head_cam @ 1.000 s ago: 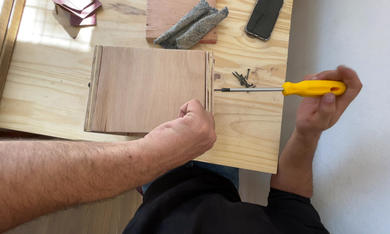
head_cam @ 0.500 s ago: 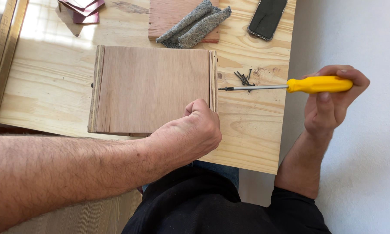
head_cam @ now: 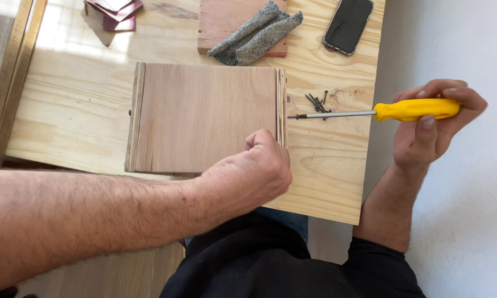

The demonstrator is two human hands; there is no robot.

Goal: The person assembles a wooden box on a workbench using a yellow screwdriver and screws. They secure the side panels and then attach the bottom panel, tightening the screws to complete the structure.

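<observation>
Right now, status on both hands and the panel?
Left hand fisted on wooden panel near its right edge. Right hand holds yellow screwdriver, tip just off that edge. Loose screws beside the shaft.

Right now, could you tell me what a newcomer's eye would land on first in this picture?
Probably the yellow-handled screwdriver, held in the right hand with its tip pointing at the edge of the plywood box. The left hand presses on the box's near right corner. A small heap of dark screws lies beside the screwdriver's shaft on the pale pine table.
</observation>
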